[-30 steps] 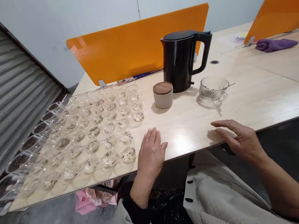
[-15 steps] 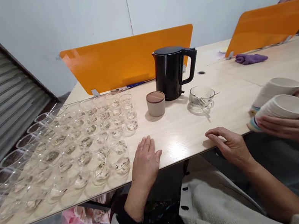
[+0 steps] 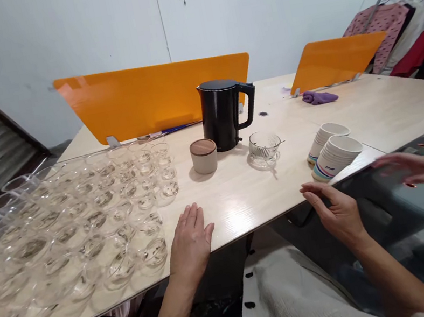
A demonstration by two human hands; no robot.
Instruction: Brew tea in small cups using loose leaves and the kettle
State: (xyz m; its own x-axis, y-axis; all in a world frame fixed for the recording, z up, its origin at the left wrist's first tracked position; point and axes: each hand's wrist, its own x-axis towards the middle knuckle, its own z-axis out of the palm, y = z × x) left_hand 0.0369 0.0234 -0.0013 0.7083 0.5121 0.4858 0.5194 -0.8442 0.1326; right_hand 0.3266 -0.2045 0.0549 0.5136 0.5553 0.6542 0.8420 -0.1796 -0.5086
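Note:
My left hand [image 3: 190, 241] lies flat on the table's front edge, fingers stretched out, just right of many clear plastic cups [image 3: 154, 251] with bits of dark leaf in them. At the table edge my right hand [image 3: 335, 207] hovers or rests with curved fingers, thumb and forefinger a little apart, holding nothing. Beyond it stand two tilted stacks of white paper cups [image 3: 338, 154] with coloured stripes. A grey jar with a wooden lid [image 3: 204, 157], a black electric kettle [image 3: 223, 115] and a ribbed glass cup [image 3: 264, 146] with a thin utensil stand farther back.
Orange dividers [image 3: 152, 98] [image 3: 336, 60] stand along the table's back. A purple cloth [image 3: 319, 97] lies near the right one. Another person's hand [image 3: 422, 167] is at the right, beside the table edge. Clothes [image 3: 381, 27] hang on a rack at the far right.
The view has turned right. Another person's hands brought in two paper cup stacks, set them on the table and let go. My own hands have stayed nearly still.

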